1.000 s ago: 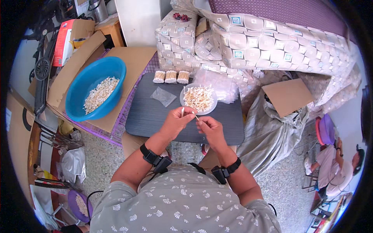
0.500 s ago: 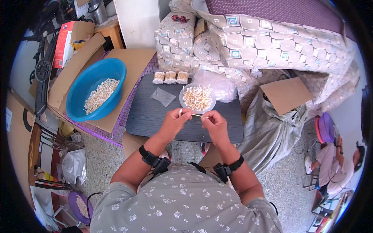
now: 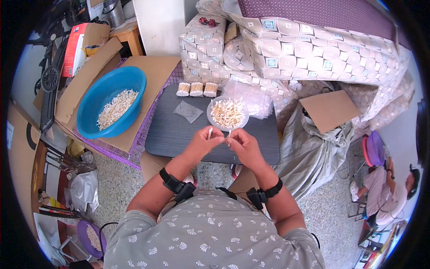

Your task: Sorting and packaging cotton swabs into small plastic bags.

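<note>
Over the dark table [image 3: 179, 139], my left hand [image 3: 207, 142] is closed on cotton swabs, their white tips [image 3: 210, 131] poking up above the fingers. How many it holds I cannot tell. My right hand [image 3: 243, 144] pinches a single cotton swab [image 3: 230, 134] upright, close beside the left. Just beyond both hands stands a clear round bowl [image 3: 217, 124] heaped with loose cotton swabs [image 3: 227, 112]. Three bundles of swabs [image 3: 196, 89] line the table's far edge. A small clear bag [image 3: 188, 111] lies flat left of the bowl, and more clear plastic bags [image 3: 255, 101] lie to its right.
At left, a big blue basin [image 3: 83, 117] of loose swabs sits on cardboard [image 3: 156, 67] over a purple wire rack [image 3: 130, 157]. A patterned sofa [image 3: 313, 49] stands behind the table. A covered sack [image 3: 309, 148] is at right, and another person [image 3: 380, 188] sits far right.
The swab between my hands has gone from lying nearly level to standing upright in my right fingers. Both hands have shifted slightly nearer me, and the right has come closer to the left.
</note>
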`<state>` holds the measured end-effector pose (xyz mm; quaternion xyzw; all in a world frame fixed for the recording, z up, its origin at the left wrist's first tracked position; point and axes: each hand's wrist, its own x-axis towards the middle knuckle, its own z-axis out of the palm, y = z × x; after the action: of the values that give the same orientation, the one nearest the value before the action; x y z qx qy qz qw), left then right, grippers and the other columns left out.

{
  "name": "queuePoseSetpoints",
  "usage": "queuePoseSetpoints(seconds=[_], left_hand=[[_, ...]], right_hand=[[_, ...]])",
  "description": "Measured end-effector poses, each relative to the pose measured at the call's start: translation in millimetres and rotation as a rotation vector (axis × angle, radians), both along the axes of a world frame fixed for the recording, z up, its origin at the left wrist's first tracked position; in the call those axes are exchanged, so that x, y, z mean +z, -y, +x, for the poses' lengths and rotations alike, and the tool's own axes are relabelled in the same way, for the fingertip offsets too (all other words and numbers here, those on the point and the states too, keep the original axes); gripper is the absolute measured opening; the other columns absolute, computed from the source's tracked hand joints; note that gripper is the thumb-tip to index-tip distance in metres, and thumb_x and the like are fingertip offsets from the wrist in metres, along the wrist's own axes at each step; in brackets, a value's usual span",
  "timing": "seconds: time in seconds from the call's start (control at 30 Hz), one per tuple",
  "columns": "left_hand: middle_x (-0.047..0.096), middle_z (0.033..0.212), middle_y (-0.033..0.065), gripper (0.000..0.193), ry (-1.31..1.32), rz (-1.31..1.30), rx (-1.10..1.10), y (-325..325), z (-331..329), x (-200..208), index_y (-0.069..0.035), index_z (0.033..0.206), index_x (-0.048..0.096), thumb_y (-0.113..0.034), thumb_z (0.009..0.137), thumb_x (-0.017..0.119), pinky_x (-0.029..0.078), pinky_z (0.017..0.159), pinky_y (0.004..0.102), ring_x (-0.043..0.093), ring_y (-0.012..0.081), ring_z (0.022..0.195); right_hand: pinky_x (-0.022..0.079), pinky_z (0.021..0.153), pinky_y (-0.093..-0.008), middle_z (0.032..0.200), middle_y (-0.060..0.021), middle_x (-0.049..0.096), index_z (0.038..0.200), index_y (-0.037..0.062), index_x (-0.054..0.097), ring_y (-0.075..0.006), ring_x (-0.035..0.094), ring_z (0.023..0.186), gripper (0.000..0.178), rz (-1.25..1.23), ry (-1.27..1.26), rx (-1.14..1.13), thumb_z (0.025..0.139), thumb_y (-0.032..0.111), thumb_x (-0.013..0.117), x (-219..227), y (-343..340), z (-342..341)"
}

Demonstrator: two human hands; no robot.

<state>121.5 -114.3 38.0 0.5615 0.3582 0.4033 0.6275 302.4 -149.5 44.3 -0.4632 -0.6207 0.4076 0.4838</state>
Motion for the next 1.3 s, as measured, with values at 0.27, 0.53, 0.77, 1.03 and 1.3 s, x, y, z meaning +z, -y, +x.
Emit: queuePoseSetpoints(seconds=[0.27, 0.53, 0.77, 1.03, 1.3], left_hand=[[0.055, 0.07, -0.0053, 0.015, 0.1, -0.09, -0.048, -0.5, 0.3, 12.9, -0.005, 0.098, 0.067, -0.015, 0.088, 0.065, 0.03, 0.046, 0.0183, 0.039, 0.0024, 0.052], [0.053, 0.069, -0.0051, 0.012, 0.189, -0.189, -0.032, -2.2, -2.8, 7.4, -0.006, 0.098, 0.065, -0.014, 0.089, 0.064, 0.029, 0.046, 0.0194, 0.038, 0.0034, 0.052], [0.054, 0.073, -0.0054, 0.016, 0.182, -0.117, -0.048, 2.4, 1.6, 10.4, -0.006, 0.099, 0.065, -0.02, 0.09, 0.063, 0.03, 0.047, 0.0186, 0.038, 0.0025, 0.054], [0.048, 0.07, -0.0052, 0.021, 0.069, -0.021, -0.081, 2.8, 0.8, -4.1, -0.006, 0.098, 0.061, -0.024, 0.097, 0.052, 0.032, 0.05, 0.019, 0.038, 0.0032, 0.055], [0.057, 0.08, 0.003, 0.026, 0.467, -0.218, 0.072, -14.0, 0.0, -12.6, -0.007, 0.088, 0.056, -0.027, 0.1, 0.044, 0.041, 0.06, 0.0269, 0.049, 0.0115, 0.064]], right_hand=[[0.041, 0.059, -0.0222, 0.072, 0.0018, 0.055, 0.085, 0.0023, 0.055, -0.0048, 0.048, 0.066, 0.012, -0.005, 0.098, 0.001, 0.086, 0.009, 0.065, 8.3, 5.5, -8.0], [0.045, 0.063, -0.0227, 0.076, 0.0004, 0.059, 0.088, 0.0018, 0.057, -0.0059, 0.053, 0.069, 0.011, -0.064, -0.009, 0.007, 0.084, 0.007, 0.066, -2.4, 6.1, -6.3], [0.045, 0.061, -0.0213, 0.079, 0.0009, 0.06, 0.091, 0.0025, 0.059, -0.0051, 0.054, 0.069, 0.009, -0.094, -0.14, 0.005, 0.085, 0.006, 0.065, -13.1, 5.0, -4.7], [0.048, 0.06, -0.0205, 0.079, -0.0007, 0.06, 0.09, 0.0037, 0.053, -0.0066, 0.058, 0.07, 0.013, -0.211, -0.322, 0.085, 0.087, 0.007, 0.065, -18.3, 5.4, -11.5], [0.048, 0.06, -0.0283, 0.076, -0.0051, 0.061, 0.086, 0.0018, 0.059, -0.0112, 0.058, 0.065, 0.012, -0.04, 0.158, -0.172, 0.083, 0.012, 0.066, -33.9, -35.4, 29.8]])
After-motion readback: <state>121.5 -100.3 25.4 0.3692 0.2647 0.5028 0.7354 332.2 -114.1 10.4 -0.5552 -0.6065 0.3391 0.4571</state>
